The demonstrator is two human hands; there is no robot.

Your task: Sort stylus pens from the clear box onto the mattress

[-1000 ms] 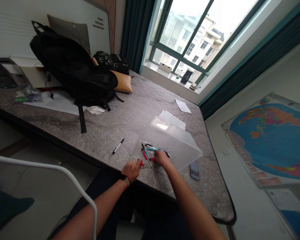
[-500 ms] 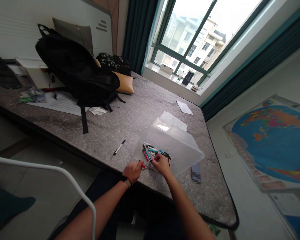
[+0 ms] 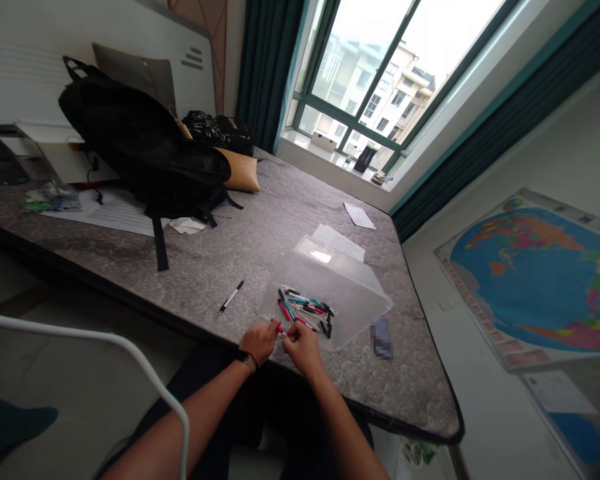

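My left hand (image 3: 259, 341) is closed around a small red pen (image 3: 280, 329), mostly hidden by the fingers. Close beside it, my right hand (image 3: 303, 345) is pinched at the front rim of a clear plastic box (image 3: 355, 310). What sits between its fingertips is too small to make out. Inside the tilted box lies a loose heap of pens (image 3: 307, 308) in red, teal, black and white. A single black-and-white pen (image 3: 231, 297) rests on the grey mattress (image 3: 260, 233), left of the box.
White papers (image 3: 337, 241) lie behind the box, and a blurred-out item (image 3: 381, 340) is to its right. A black backpack (image 3: 145, 133) and a tan pouch (image 3: 240, 170) occupy the far left. A white curved tube (image 3: 105, 340) crosses the lower left.
My right hand has come out of the pen heap, toward me and left, to meet my left hand. My left hand still holds the red pen. The view has shifted slightly.
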